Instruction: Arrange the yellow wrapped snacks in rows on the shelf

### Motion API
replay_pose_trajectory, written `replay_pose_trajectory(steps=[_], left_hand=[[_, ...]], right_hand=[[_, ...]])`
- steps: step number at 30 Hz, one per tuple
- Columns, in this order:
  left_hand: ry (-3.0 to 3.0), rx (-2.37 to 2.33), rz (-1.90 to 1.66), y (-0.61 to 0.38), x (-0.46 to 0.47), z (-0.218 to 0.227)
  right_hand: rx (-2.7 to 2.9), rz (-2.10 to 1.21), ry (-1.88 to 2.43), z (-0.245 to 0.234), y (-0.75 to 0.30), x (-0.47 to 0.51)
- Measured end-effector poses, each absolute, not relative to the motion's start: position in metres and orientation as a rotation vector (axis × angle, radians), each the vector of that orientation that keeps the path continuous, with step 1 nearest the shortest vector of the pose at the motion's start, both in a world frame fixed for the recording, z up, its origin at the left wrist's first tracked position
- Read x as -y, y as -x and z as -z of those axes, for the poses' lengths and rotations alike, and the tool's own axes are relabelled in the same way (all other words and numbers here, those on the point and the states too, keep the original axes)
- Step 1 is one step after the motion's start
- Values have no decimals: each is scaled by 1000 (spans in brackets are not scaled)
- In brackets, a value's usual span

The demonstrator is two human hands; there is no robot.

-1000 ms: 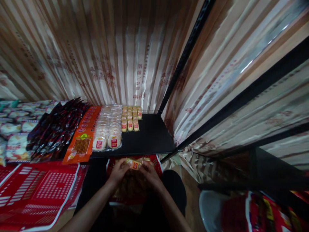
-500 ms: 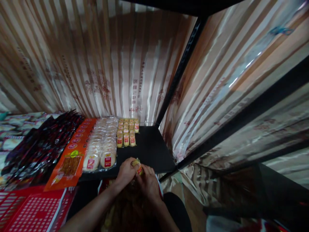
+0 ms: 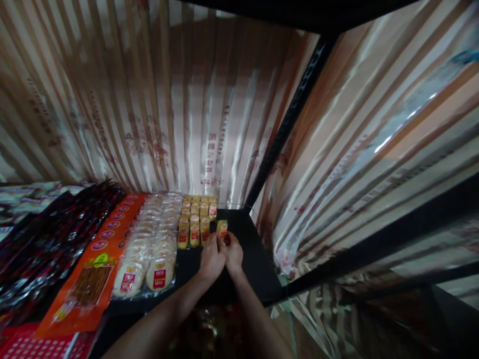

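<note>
Over the black shelf (image 3: 258, 259), my left hand (image 3: 212, 257) and my right hand (image 3: 234, 253) are close together, fingers closed around the lower end of a small yellow packaged cake (image 3: 222, 227) with a red label. The cake stands upright, just right of the rows of similar yellow packaged cakes (image 3: 194, 233). Part of its lower end is hidden behind my fingers. Whether its base touches the shelf, I cannot tell.
Left of the yellow rows lie clear packs of round white crackers (image 3: 159, 271), an orange snack bag (image 3: 93, 284) and a pile of dark shiny packets (image 3: 56, 244). A red basket (image 3: 41, 344) sits at lower left. A black post (image 3: 288, 124) rises at the shelf's back corner.
Both hands have moved forward with the yellow packaged cake, from the shelf's front edge to beside the yellow rows. The camera view has shifted a little.
</note>
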State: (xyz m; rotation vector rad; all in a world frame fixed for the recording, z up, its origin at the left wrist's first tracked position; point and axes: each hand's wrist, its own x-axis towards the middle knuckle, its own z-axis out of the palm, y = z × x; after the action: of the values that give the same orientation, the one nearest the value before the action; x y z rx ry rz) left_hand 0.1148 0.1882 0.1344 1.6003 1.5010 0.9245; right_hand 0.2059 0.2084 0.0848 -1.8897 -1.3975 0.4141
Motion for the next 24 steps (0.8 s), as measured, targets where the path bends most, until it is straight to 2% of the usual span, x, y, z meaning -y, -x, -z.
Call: replay_pose_trajectory(steps=[4, 9, 24], left_hand=[[-1532, -1511, -870, -123, -199, -120], [-1440, -1459, -982, -131, -211, -102], [-1431, -1429, -969, -129, -215, -99]], right_hand=[[1474, -407, 1878, -81, -203, -241], [1508, -393, 1879, -73, -200, -268], [1513, -433, 1780, -66, -199, -278]])
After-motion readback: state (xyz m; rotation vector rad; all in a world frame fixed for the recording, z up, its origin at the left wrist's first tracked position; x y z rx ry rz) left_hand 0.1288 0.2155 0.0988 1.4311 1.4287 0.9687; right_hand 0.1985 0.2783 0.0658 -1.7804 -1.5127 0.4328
